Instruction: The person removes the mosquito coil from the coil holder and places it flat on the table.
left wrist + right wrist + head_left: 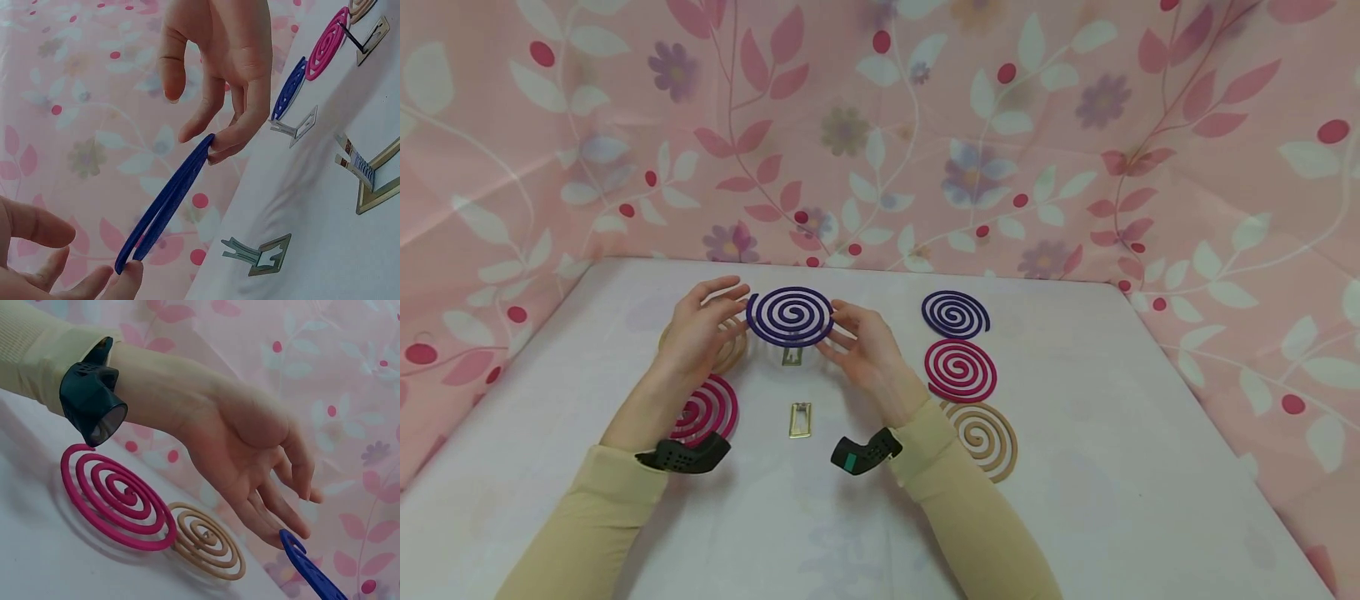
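Observation:
A dark blue mosquito coil (pixel 793 314) is up in the air between my two hands, seen almost edge-on in the left wrist view. My left hand (pixel 696 329) supports its left edge with the fingertips (pixel 130 275), the thumb standing apart from it. On the opposite edge, fingertips of my right hand (pixel 868 346) touch the coil, and that thumb (pixel 173 81) is also off it. Below the coil a small brass-coloured metal stand (pixel 792 357) sits on the table, with another such stand (pixel 801 420) nearer to me.
Under my left arm are a pink coil (pixel 115 539) and, farther back, a tan coil (pixel 207 537). To the right lie a blue coil (pixel 954 314), a pink coil (pixel 958 367) and a tan coil (pixel 977 436) in a column. Floral cloth (pixel 880 133) hangs behind the white table.

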Tool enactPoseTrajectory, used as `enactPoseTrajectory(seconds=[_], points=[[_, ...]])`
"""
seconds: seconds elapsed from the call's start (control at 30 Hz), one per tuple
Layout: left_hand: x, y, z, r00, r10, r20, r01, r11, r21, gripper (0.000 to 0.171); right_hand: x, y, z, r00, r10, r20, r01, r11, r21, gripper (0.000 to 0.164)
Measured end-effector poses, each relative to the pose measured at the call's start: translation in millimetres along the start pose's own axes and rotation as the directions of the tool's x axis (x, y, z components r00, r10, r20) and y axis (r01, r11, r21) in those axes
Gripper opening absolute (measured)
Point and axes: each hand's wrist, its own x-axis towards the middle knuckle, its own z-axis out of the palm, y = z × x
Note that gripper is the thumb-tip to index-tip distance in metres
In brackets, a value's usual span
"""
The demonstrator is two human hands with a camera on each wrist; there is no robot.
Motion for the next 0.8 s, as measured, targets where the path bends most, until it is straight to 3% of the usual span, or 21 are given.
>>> enactPoseTrajectory(seconds=[0.27,0.5,0.8], points=[[-2.7,1.8,3.6,0.999,0.009,-0.032,-0.01,1.0,-0.026,0.035,-3,-6,-1,0.999,-0.019,0.03,0.02,1.0,-0.006,0.049],[-5.7,4.6,5.8,0.999,0.043,-0.011,-0.044,0.986,-0.161,0.034,-5,-14,-4,0.998,-0.048,0.048,0.047,0.999,0.011,0.048],[-4.8,5.4,11.3,1.0,-0.011,0.011,0.014,0.946,-0.325,0.048,-3,-24,-8,0.993,-0.082,0.088,0.08,0.996,0.03,0.047]])
